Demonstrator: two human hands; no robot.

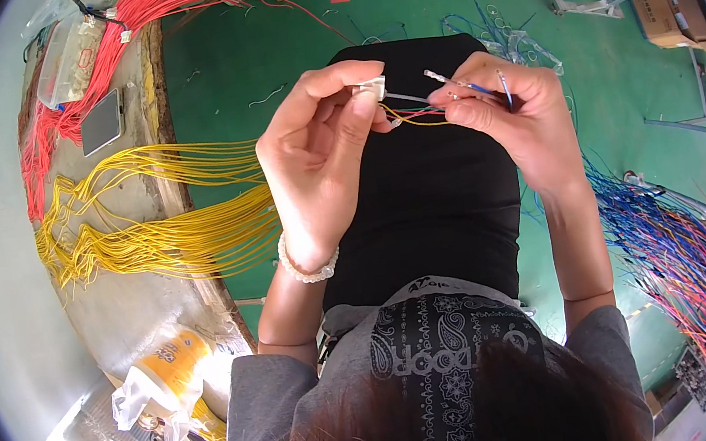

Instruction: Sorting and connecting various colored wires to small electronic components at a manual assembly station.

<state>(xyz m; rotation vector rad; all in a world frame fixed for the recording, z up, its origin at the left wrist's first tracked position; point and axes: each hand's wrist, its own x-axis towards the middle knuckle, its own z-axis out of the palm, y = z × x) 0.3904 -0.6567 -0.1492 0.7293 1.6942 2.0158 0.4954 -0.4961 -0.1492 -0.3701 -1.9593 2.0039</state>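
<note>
Between the thumb and fingers of my left hand (316,132) is a small white connector housing (373,87), held up above my lap. Thin wires (419,113) in grey, red, green and yellow run across from the connector side to my right hand (515,108). My right hand is closed on several of these wires. Some wire ends with small metal terminals (434,76) stick up past its fingers, one of them blue. Whether a wire sits fully inside the housing is too small to tell.
On the worn bench (128,222) at left lie yellow wires (198,248), red wires (159,2), a phone (102,123) and an orange-and-white cup (173,366). A thick bundle of blue and red wires (684,259) hangs at right. Cardboard boxes (665,1) stand at the far right.
</note>
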